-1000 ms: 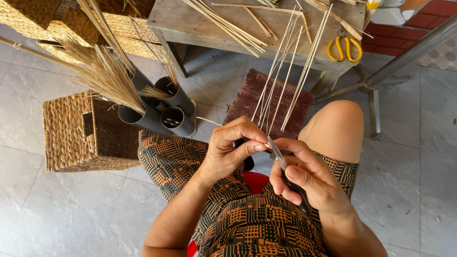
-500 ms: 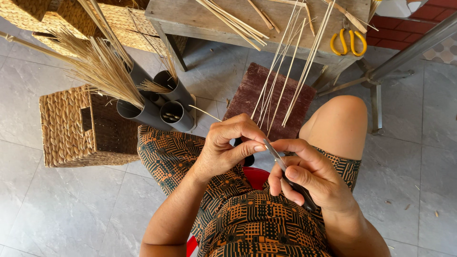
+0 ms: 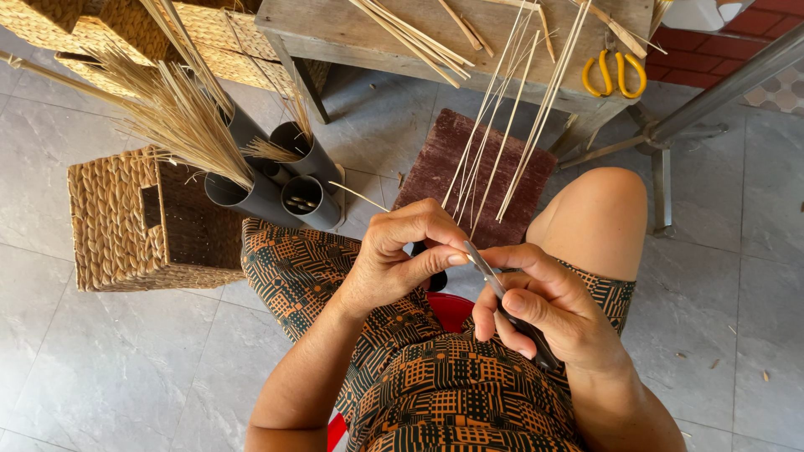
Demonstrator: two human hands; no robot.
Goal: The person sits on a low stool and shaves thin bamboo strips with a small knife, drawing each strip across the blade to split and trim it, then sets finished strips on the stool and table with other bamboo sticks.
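Observation:
My left hand is closed around the lower ends of several thin pale sticks that fan upward over my lap toward the wooden bench. My right hand grips a small knife with a dark handle; its metal blade points up-left and meets my left thumb and the sticks. Both hands are close together above my patterned orange and black skirt. My bare right knee is raised beside them.
Grey plastic tubes holding dry straw lean at the left, next to a woven basket. More woven baskets stand behind. Yellow-handled scissors and loose sticks lie on the bench. A reddish brick block sits on the tiled floor.
The hands stay together at the sticks; the knife blade has shifted slightly against the stick ends, and the view has drifted a little.

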